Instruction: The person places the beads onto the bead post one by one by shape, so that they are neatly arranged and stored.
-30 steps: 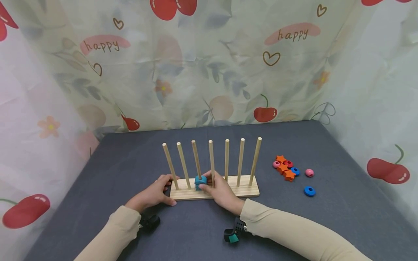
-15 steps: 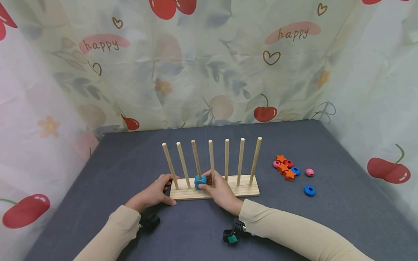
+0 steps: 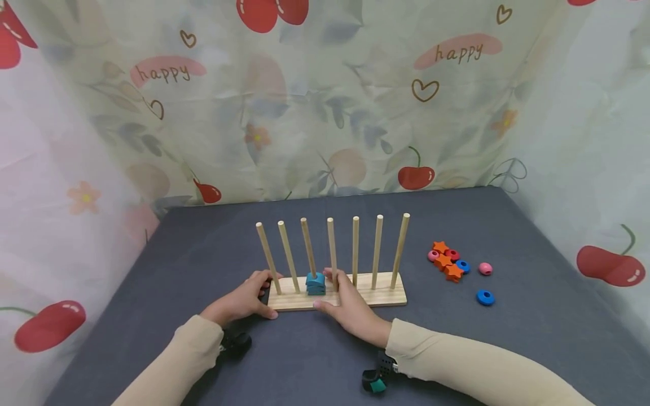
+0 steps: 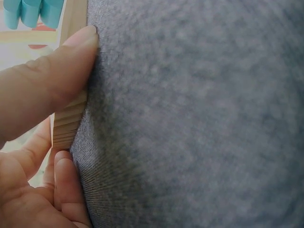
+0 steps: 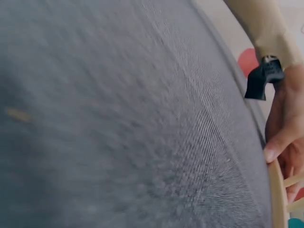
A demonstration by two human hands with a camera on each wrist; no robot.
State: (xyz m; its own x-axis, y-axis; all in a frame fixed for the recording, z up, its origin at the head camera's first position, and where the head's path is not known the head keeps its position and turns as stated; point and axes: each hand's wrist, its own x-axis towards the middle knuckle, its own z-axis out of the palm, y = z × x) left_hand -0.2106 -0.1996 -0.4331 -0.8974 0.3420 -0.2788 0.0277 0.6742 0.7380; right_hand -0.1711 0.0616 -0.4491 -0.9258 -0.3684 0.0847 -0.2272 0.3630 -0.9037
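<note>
Left hand grasping pegboard by one end; right hand empty beside blue pieces, judged light and rigid, best pinched by opposite edges

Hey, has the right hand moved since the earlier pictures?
Yes. Judged against the wooden base in the head view, the right hand has come off the blue stack, shifting slightly right and toward the base's near edge.
</note>
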